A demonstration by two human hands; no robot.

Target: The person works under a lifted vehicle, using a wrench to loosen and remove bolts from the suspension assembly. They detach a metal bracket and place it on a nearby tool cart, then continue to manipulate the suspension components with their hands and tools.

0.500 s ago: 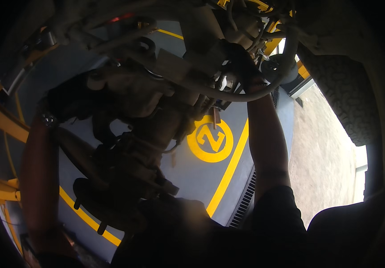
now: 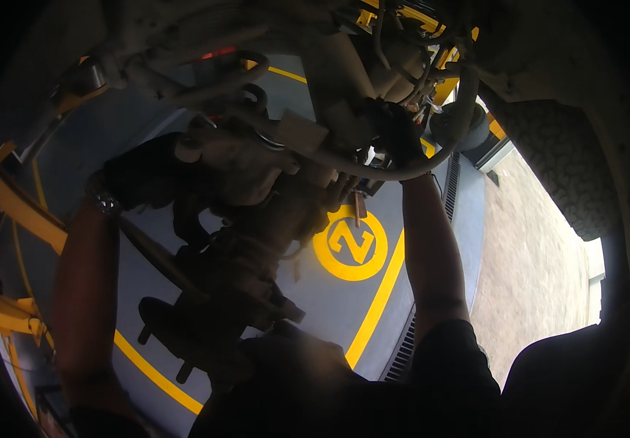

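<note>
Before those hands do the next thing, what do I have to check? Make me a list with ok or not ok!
1. Left hand gripping the dark metal part: cannot tell; shadow hides the fingers.
2. Right hand holding something: cannot tell; too dark.
3. Nothing crossing the right hand's wrist: not ok; a curved tube passes in front.
4. Left hand's wrist bare: not ok; it wears a shiny band.
5. Tyre apart from both hands: ok.

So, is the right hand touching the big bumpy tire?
Apart. The head view shows the right hand well left of the bumpy tire, with part of the curved pipe between them.
</note>
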